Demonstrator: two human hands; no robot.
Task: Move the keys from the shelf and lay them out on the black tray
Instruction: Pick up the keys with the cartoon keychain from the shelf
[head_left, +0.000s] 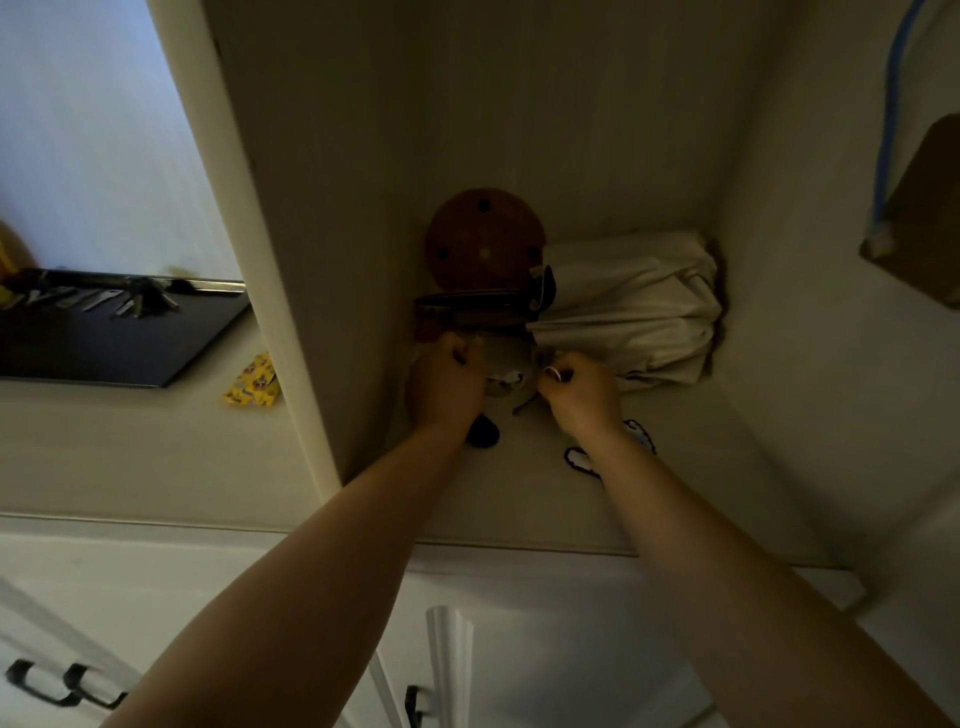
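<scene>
Both my hands reach deep into a dim shelf niche (519, 499). My left hand (449, 384) is closed, with something small and dark at its fingertips. My right hand (582, 389) is closed too, pinching what looks like a pale key ring. Between them lies a small grey pile with metal glints, probably keys (506, 382); the light is too poor to be sure. The black tray (130, 348) sits on the counter at the left, outside the niche. Several keys (130, 301) lie in a row along its far edge.
At the back of the niche stand a round brown disc (485, 239), a dark flat container (478, 306) and a bundled white cloth (628, 306). A dark bead string (579, 460) and a small black object (483, 431) lie near my wrists. A yellow packet (253, 382) lies beside the tray.
</scene>
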